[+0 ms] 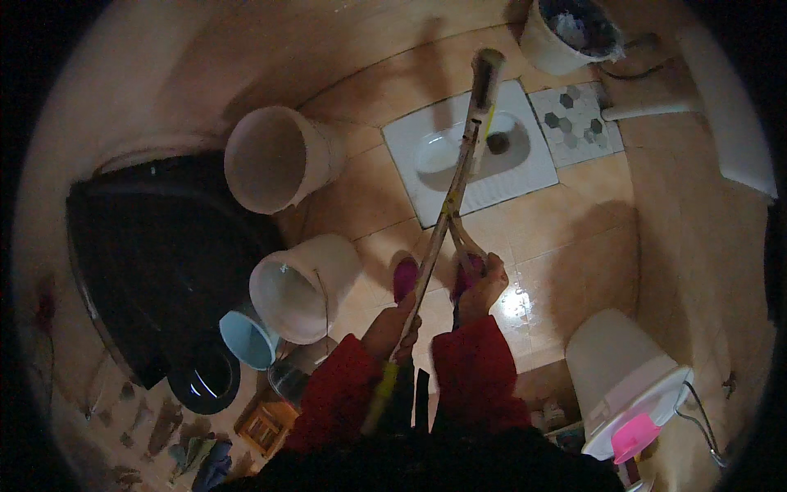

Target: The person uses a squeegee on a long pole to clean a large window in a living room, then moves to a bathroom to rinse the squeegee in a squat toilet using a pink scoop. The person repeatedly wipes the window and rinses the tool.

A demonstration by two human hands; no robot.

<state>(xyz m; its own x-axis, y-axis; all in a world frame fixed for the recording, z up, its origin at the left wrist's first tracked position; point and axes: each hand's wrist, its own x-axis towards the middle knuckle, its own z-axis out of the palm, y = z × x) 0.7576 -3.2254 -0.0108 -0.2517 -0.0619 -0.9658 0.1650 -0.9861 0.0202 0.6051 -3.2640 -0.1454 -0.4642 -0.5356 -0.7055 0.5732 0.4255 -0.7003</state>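
My left hand (395, 332) is closed around the lower part of a long pole (433, 246), which slants up and away over the white squat toilet (430, 166). A dark and pale cylindrical head (487, 77) is at the pole's far end, above the toilet's back edge. My right hand (482, 289) grips a pale strip or cord (462, 232) that branches from the pole near its middle. What exactly this strip is cannot be told. Below the left hand a yellow-green section of the pole shows, blurred. Red sleeves cover both forearms.
Two white buckets (344, 252) (326, 144) and a light-blue pail (237, 323) stand left, beside a black basin (154, 246). A lined bin (544, 43) stands at the back right. At the lower right is a large white bucket (615, 350) with a pink item (636, 436) on its lid.
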